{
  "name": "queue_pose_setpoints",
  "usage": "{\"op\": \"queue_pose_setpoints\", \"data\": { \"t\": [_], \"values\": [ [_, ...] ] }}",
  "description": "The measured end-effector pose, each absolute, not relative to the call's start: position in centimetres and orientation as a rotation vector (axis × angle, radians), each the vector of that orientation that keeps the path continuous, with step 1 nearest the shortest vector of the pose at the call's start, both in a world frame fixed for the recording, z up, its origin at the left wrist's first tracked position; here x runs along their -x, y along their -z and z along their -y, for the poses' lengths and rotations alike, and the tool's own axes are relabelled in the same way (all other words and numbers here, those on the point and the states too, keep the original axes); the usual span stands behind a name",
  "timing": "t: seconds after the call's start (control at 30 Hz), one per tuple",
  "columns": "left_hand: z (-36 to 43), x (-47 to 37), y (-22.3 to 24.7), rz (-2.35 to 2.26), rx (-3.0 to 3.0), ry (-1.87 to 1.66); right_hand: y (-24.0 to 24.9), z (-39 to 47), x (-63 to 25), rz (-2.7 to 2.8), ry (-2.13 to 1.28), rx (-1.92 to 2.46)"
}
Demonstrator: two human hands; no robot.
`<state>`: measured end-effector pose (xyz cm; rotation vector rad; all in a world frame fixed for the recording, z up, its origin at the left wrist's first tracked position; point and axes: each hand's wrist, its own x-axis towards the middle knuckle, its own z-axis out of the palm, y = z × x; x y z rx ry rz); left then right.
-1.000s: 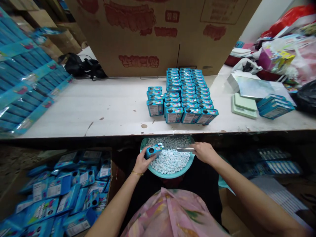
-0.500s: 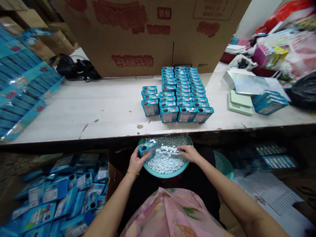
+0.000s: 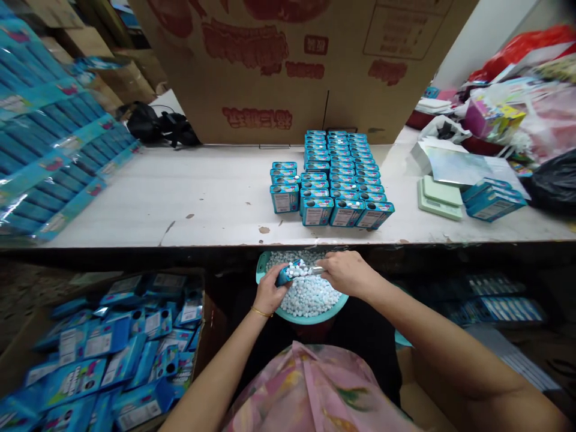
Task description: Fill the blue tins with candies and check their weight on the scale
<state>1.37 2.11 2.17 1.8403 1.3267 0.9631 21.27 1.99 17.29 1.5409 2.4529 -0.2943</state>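
My left hand (image 3: 270, 290) is closed around a small blue box (image 3: 283, 276), tilted over a turquoise basin (image 3: 310, 320). In my right hand (image 3: 345, 271) is a metal scoop (image 3: 317, 270), gripped by its handle. The scoop's end, heaped with white pellets, meets the top of the box, where pellets cover the opening. Below both hands, the basin on my lap holds a mass of small white pellets (image 3: 310, 297). Rows of upright blue boxes (image 3: 317, 211) stand on the white table (image 3: 216, 198) just beyond, some with pellets on top.
A large cardboard carton (image 3: 270, 78) stands behind the rows. At lower left, an open carton (image 3: 209, 324) holds many blue boxes. Clear-wrapped blue packs (image 3: 58, 138) are stacked at left. A pale green scale (image 3: 440, 198) and more blue boxes (image 3: 495, 201) are on the right.
My right hand has lifted the loaded scoop from the pellets to the box. My left hand has tilted the box toward it. The camera view has shifted slightly.
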Motion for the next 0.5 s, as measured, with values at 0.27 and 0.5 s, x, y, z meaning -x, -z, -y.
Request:
{"op": "queue_pose_setpoints", "data": {
  "t": [0.27, 0.5],
  "values": [
    [-2.0, -0.6, -2.9, -1.34, -1.932, -0.977, -17.8, -1.3, -23.0, -2.388, 0.291, -1.622],
    [-2.0, 0.9, -4.9, -1.315, -2.134, -0.814, -14.6, -0.6, -26.9, -2.203, 0.385, -1.828]
  ]
}}
